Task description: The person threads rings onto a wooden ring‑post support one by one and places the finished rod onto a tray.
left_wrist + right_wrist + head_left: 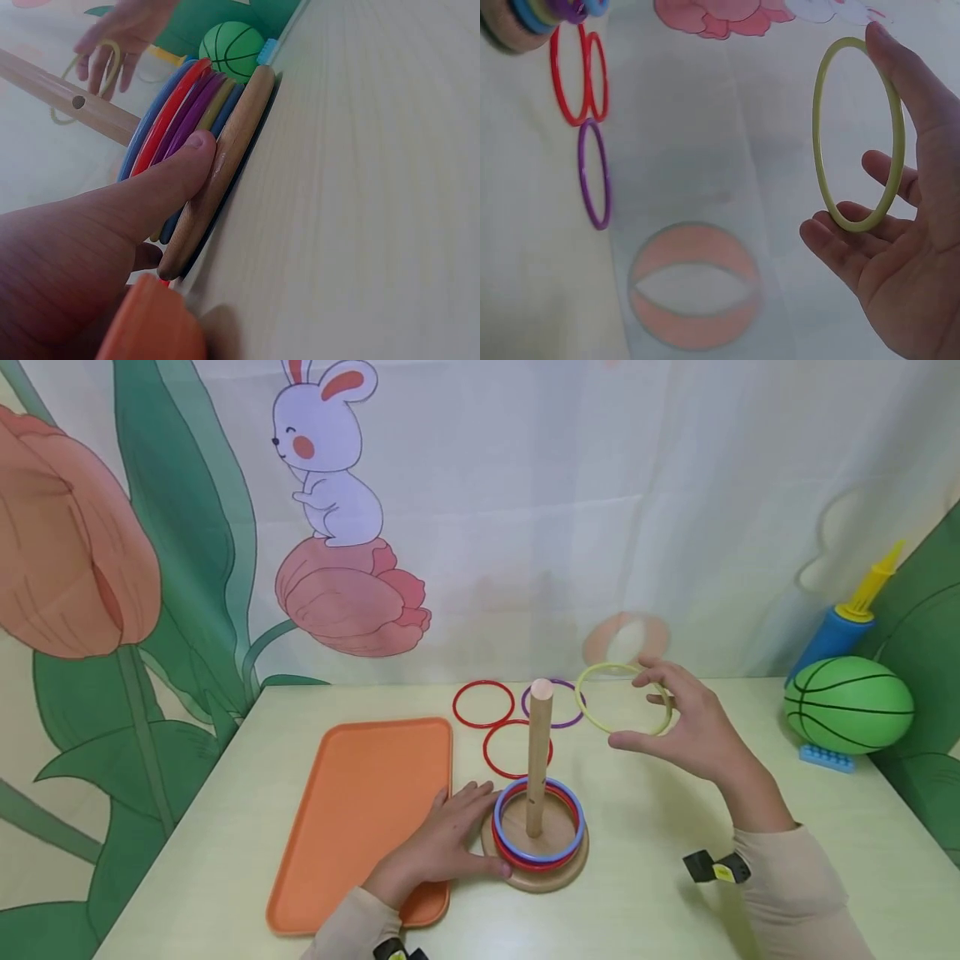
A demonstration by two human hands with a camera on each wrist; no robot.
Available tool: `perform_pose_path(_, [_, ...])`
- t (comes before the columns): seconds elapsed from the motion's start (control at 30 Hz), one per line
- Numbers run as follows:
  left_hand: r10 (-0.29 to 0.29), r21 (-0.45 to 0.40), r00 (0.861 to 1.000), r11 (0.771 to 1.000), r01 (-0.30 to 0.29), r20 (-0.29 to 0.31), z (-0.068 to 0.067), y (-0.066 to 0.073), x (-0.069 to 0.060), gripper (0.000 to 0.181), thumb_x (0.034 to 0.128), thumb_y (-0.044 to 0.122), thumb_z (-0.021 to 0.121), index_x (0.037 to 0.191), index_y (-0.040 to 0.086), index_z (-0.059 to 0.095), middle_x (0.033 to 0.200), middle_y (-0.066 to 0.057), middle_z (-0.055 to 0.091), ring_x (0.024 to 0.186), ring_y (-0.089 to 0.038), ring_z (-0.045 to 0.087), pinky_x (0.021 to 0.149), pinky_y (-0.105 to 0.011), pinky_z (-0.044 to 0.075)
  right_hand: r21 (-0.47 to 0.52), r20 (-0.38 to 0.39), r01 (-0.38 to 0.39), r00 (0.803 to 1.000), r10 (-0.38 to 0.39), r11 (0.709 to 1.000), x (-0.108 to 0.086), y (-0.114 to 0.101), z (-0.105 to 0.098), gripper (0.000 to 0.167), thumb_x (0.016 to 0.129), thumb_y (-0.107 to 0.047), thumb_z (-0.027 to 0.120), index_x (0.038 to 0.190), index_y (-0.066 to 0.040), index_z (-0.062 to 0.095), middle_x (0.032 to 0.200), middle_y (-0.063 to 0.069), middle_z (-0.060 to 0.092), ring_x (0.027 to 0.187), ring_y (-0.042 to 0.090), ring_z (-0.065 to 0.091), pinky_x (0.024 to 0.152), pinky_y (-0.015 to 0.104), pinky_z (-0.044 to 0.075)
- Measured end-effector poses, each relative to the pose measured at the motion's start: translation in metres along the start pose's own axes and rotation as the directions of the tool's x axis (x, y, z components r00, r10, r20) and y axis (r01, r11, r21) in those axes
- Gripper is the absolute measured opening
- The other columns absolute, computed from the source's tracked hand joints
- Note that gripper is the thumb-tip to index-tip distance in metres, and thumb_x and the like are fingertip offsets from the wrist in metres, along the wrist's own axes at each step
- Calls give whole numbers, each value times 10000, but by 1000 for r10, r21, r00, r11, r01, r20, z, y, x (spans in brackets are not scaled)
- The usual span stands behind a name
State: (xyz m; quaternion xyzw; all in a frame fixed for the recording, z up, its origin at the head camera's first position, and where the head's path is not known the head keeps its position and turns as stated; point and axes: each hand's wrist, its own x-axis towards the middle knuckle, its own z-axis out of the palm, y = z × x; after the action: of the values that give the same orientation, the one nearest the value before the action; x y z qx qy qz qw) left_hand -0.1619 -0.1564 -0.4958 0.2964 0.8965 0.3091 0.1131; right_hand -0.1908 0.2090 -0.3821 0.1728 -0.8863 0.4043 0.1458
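Right hand grips yellow ring across a wide thumb-finger span, ring tilted; left hand, straight-fingered, touches wooden stand, peg upright.

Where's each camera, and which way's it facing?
Head: worn there, facing forward and down at the table; left hand, right hand and sleeves show.
Left wrist: worn there, facing the stacked rings and wooden base; left hand near, right hand beyond.
Right wrist: worn there, facing the backdrop past the yellow ring; only the right hand shows.
Wrist views share the yellow ring and right hand.
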Motion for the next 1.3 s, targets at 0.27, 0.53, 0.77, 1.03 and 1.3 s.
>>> perform_pose_path(0.27, [3,-3,1000,1000,-3,9,2,3,4,1026,801,611,863,1626,186,426,1704,-121,335,1599,-369,211,1265,-661,20,74,-60,68,996,-64,995,-7,-20,-14,679,688,-126,1008,1218,-62,589,1558,113,523,1285,306,590,976,133,431])
perform_pose_path(0.53, [-15,-13,1000,1000,16,12,3,2,2,1026,798,610,866,1626,188,429,1708,-103,330,1605,-354,198,1268,-651,11,250,-180,276,955,-235,928,-12,-37,-18,721,601,204,898,1219,92,544,1565,60,514,1453,152,451,1018,225,432])
perform_pose_path(0.77, [-4,5,1000,1000,4,5,1,1,3,1028,794,632,856,1625,202,431,1708,-97,331,1605,-350,201,1268,-648,13,332,-215,348,933,-289,877,-14,-55,-19,726,588,226,876,1220,140,528,1600,157,472,1483,239,424,1049,261,417])
perform_pose_path(1.03, [3,24,1000,1000,-3,4,1,-1,1,1041,791,656,846,1624,188,431,1703,-108,340,1599,-360,219,1267,-651,8,466,-274,434,899,-340,771,-19,-68,-10,770,696,-56,999,1211,214,494,1616,219,418,1490,327,408,1080,299,457])
perform_pose_path(1.3, [1,21,1000,1000,-1,9,-1,0,1,1038,796,658,840,1627,193,427,1707,-103,333,1602,-355,209,1268,-644,-3,487,-285,445,894,-345,751,-22,-78,2,861,714,-321,1003,1167,211,500,1525,197,500,1387,310,498,1098,295,444])
